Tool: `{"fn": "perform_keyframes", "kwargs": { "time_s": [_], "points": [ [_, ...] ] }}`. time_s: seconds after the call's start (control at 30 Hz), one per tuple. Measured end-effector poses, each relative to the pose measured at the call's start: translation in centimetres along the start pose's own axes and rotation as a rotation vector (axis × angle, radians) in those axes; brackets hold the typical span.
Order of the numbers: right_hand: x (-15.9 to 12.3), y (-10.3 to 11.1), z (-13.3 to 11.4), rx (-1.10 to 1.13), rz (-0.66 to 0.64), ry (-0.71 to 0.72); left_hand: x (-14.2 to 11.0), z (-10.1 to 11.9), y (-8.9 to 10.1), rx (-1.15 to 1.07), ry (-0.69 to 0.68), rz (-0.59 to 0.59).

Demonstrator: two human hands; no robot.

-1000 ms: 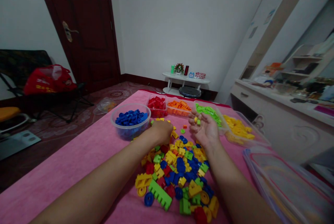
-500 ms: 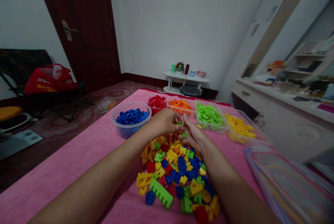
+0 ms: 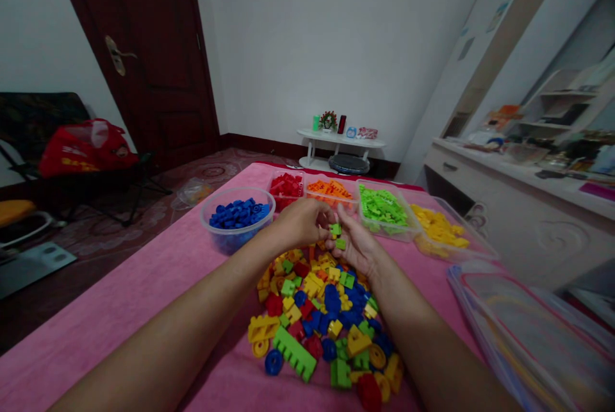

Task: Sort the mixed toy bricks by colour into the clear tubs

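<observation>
Over the far end of a mixed pile of toy building bricks, my two hands meet. Between the fingertips of my left hand is a small green brick. A second green brick rests in the curled fingers of my right hand. A bit of yellow shows between the two, too small to name. The pile holds blue, yellow, red, orange and green pieces, wheels among them, and a long green brick lies at its near left edge.
Beyond the hands stand a round tub of blue bricks and clear boxes of red, orange, green and yellow bricks. Stacked plastic lids lie at the right. A pink cloth covers the table.
The green brick in my left fingers has turned a little and shows more of its side. My hands stay close together; the whole view has shifted slightly.
</observation>
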State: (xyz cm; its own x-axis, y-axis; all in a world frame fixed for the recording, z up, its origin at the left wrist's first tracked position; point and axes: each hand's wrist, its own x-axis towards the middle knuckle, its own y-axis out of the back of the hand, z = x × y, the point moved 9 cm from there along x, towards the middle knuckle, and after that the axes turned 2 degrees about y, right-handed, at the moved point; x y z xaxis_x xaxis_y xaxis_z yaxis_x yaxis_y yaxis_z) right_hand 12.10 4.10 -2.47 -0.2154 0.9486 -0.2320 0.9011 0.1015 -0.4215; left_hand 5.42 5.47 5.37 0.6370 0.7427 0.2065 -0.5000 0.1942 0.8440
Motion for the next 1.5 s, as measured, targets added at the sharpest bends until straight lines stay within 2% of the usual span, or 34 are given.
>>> {"fn": "perform_keyframes", "kwargs": {
  "time_s": [0.3, 0.53, 0.7, 0.8, 0.9, 0.97, 1.1, 1.23, 1.33, 1.5],
  "points": [
    [-0.1, 0.1, 0.3, -0.073, 0.077, 0.002, -0.7, 0.8, 0.2, 0.222, 0.022, 0.115],
    [0.0, -0.3, 0.1, -0.036, 0.004, 0.033, -0.6, 0.6, 1.1, 0.065, -0.016, 0.055],
    [0.2, 1.5, -0.4, -0.138, 0.109, 0.091, -0.9, -0.3, 2.3, -0.049, -0.019, -0.054],
    [0.2, 2.1, -1.1, -0.253, 0.148, 0.167, -1.0, -0.7, 3.3, -0.075, -0.010, -0.035],
    [0.2, 1.1, -1.2, -0.407, 0.096, 0.212, -1.4, -1.0, 4.0, 0.013, 0.005, -0.011],
    [0.1, -0.5, -1.2, -0.574, 0.024, 0.268, -2.2, -1.1, 3.9, 0.098, -0.012, -0.060],
    [-1.1, -5.2, -0.8, -1.092, -0.131, 0.491, -5.4, -2.2, 3.3, 0.290, 0.023, -0.200],
    [-2.0, -7.4, 1.1, -1.563, -0.104, 0.481, -9.2, -4.3, 3.1, 0.542, 0.160, -0.249],
    [-2.1, -7.9, 1.9, -1.696, -0.096, 0.456, -11.1, -5.5, 2.6, 0.637, 0.225, -0.253],
    [-2.1, -7.6, 2.1, -1.742, -0.061, 0.424, -12.4, -6.8, 0.8, 0.617, 0.272, -0.237]
  ]
}}
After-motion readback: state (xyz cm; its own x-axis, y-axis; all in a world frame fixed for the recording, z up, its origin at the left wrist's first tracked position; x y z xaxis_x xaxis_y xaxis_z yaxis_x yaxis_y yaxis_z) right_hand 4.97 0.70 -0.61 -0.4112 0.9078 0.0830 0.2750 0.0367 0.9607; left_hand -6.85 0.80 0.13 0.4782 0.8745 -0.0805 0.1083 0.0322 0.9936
